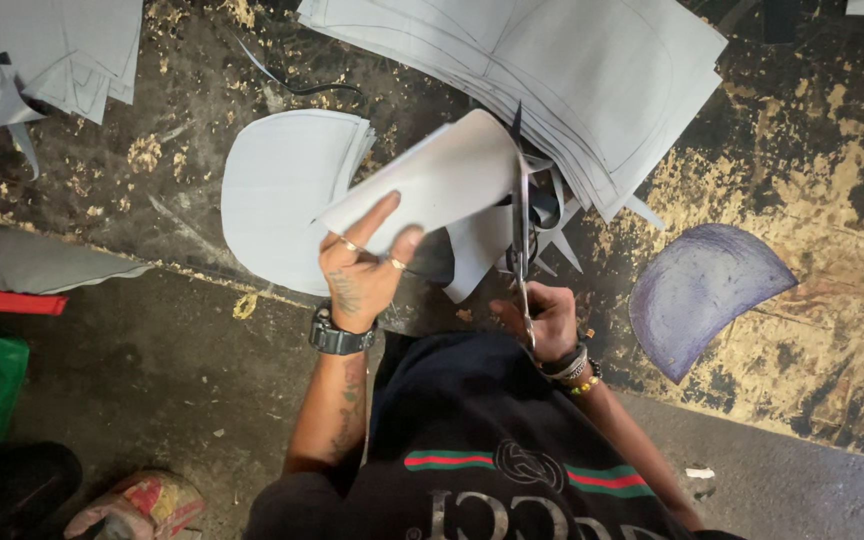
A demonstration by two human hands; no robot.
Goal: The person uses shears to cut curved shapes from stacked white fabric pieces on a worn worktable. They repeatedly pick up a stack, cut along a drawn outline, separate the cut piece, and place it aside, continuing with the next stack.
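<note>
Right hand (550, 318) closed around the handles of scissors (522, 240), blades meeting the edge of a pale grey sheet (442, 180) gripped by the left hand (362, 270) above the worn table edge. Stack of cut half-rounds (277, 195) lies just left; marked sheet pile (592, 80) crowds behind; purple template (702, 295) lies apart, bare tabletop around it.

worn black table (802, 200) | grey sheet stack (602, 70) | cut half-rounds (277, 190) | purple template (702, 290)

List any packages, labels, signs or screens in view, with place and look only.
Wristwatch: on the left wrist, dark band, its face not visible.
Printed shirt front: bottom centre, black with a green and red stripe and pale lettering.
No packages or signs show.
</note>
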